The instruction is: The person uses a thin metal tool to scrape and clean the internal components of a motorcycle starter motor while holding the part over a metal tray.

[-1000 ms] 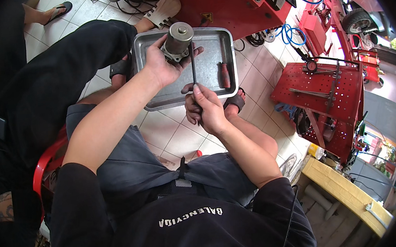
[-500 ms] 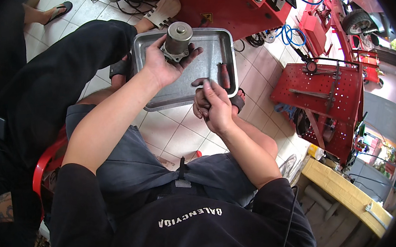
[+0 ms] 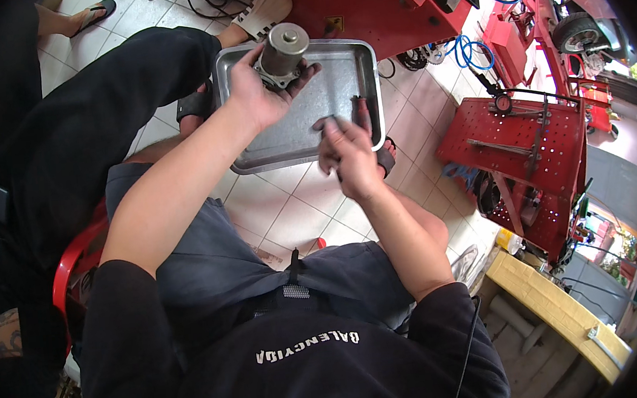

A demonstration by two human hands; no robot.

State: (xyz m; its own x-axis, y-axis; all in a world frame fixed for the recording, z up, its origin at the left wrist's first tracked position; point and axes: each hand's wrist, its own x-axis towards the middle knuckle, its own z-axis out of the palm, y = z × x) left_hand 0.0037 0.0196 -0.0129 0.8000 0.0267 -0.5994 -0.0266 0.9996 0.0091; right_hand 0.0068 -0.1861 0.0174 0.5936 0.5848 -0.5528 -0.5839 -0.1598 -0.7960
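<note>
Above the left part of a shallow metal tray (image 3: pixel 270 160), my left hand (image 3: pixel 260 98) is closed around a small electric motor. The motor (image 3: pixel 284 49) is a silvery cylinder with a round boss on top and a flanged base resting in the fingers and palm. My right hand (image 3: pixel 349 155) is over the tray's near right edge, its fingers bent and smeared by motion. Whether it holds anything cannot be made out. Beside its fingers a dark red, handle-shaped tool (image 3: pixel 361 113) lies in the tray, partly covered by the hand.
A red machine (image 3: pixel 386 19) stands just beyond the tray. On the right are a perforated red metal stand (image 3: pixel 511 152) and a yellow-topped bench (image 3: pixel 548 308). Blue hose (image 3: pixel 472 53) coils on the tiled floor. At left, another person's dark-trousered leg (image 3: pixel 98 104) reaches close to the tray.
My right hand has shifted slightly right and turned, its curled fingers loosening into a blur. My left hand and the motor have barely moved.
</note>
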